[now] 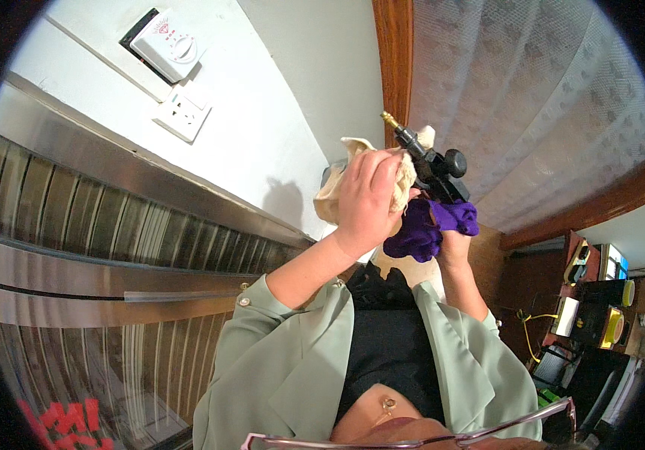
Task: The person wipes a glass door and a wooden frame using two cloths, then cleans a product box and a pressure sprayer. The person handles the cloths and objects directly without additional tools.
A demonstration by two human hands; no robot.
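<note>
My left hand [370, 188] is closed around a bunched cream cloth [329, 197], its thumb towards a black fitting. This black fitting [426, 163] has a brass tip [389, 119] pointing up and left and a round black knob [455, 163] on its right side. Its exact kind cannot be told. Below it, bunched purple cloth [421, 230] touches its lower end. My right hand [455, 244] grips the purple cloth from below, with most fingers hidden by it. A piece of pale cloth [426, 136] shows behind the fitting.
On the white wall at left are a control box with a dial [183, 50] and a power socket [184, 115]. A metal-edged, ribbed surface [131, 225] runs below them. A patterned translucent curtain [502, 101] hangs at upper right. Shelves at lower right hold tape rolls [614, 327] and boxes.
</note>
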